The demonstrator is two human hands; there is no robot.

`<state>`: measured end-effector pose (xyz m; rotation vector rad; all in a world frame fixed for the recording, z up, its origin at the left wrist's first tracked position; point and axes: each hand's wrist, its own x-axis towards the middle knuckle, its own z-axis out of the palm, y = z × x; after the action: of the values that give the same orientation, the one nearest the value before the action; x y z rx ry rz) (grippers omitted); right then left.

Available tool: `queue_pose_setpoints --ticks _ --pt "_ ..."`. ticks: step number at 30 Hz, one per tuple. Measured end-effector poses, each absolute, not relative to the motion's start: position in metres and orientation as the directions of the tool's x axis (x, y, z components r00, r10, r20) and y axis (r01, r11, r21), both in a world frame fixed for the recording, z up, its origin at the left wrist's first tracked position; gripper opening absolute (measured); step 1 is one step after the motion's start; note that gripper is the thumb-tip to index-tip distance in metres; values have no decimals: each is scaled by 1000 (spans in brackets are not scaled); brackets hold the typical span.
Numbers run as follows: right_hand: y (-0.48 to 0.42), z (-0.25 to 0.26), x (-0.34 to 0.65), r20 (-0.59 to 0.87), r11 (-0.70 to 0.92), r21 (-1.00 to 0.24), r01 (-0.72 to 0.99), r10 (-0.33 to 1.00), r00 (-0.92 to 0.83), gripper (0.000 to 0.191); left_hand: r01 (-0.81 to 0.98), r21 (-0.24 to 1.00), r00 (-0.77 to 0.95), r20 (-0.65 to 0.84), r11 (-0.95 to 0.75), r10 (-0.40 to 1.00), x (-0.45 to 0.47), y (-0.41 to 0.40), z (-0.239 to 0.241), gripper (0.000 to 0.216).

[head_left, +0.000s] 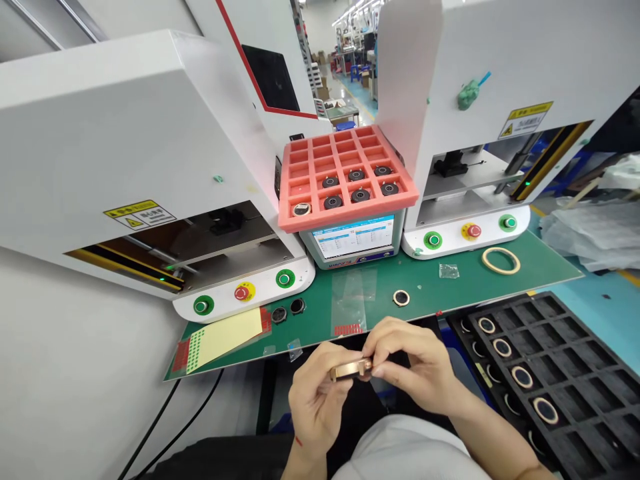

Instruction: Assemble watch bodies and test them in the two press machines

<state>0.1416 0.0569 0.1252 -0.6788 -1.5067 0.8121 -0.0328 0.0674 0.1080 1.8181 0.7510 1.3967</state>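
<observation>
Between my two hands, just in front of the bench edge, is a gold-rimmed watch case point(347, 371) seen from its side. My left hand point(317, 393) grips its left end between thumb and fingers. At its right end, the thumb and fingertips of my right hand point(410, 360) pinch the edge near a small knob. Whether the right fingers hold a separate small part cannot be made out. On the green bench mat point(310, 327) beyond lie another gold-rimmed watch case point(401, 298) and two dark round watch pieces point(279, 315).
White press machines point(240, 291) with buttons stand left and right. A pink foam tray point(350, 212) with round black parts rests over a small screen point(355, 237). Black trays point(575, 353) with gold-rimmed cases sit at right. A tape ring point(501, 261) and sticker sheets point(225, 340) lie on the mat.
</observation>
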Motion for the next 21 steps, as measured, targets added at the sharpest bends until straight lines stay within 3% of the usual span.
queue_pose_setpoints --ticks 3,6,10,15,21 --pt "54 123 139 591 597 -802 11 798 -119 5 30 822 208 551 -568 808 -32 65 105 20" --pt "51 116 133 624 624 -781 -6 781 -21 6 69 797 167 584 -600 795 -30 62 103 19" --pt "50 111 127 624 635 -769 -78 771 127 30 79 777 164 608 -624 777 -30 63 102 19" --pt "54 119 128 716 704 -697 132 691 97 15 116 752 174 627 -648 759 -29 69 102 18" --pt "54 122 133 771 696 -619 364 628 108 12 311 624 93 731 -717 676 -22 66 98 21"
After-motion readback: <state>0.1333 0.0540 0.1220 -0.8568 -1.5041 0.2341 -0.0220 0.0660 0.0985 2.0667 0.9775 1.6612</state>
